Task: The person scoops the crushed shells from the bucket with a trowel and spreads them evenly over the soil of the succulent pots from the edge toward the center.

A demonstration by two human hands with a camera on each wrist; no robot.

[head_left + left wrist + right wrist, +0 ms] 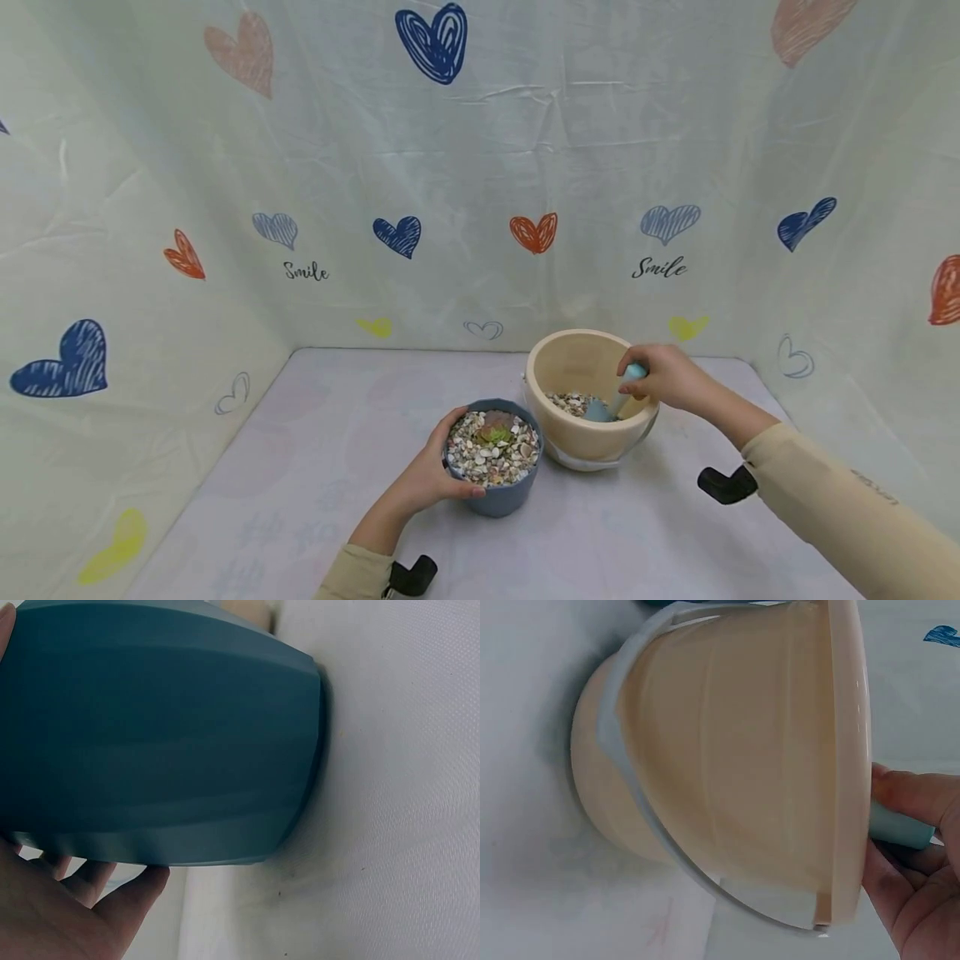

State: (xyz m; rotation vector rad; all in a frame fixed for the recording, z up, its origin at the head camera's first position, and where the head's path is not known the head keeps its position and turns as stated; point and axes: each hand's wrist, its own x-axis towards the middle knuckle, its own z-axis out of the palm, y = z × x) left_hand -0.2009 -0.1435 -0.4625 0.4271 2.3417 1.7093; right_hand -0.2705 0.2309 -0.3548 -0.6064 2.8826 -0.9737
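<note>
My left hand (426,473) grips the side of a blue-grey flower pot (504,502), thumb at the front and fingers on the far side. Inside the pot a small succulent (495,434) sits among pale pebbles and shell bits. In the left wrist view the faceted pot wall (165,735) stands on the table. My right hand (669,379) holds a small light-blue shovel (600,411) by its handle, over the rim of a cream bucket (581,439). The shovel's blade touches gravel (570,403) in the bucket. In the right wrist view the handle (900,825) is partly hidden by fingers.
The bucket's grey carrying handle (649,814) hangs down its side. Bucket and pot stand close together on a pale cloth-covered table (360,417). A white curtain (480,167) with printed hearts encloses the back and sides.
</note>
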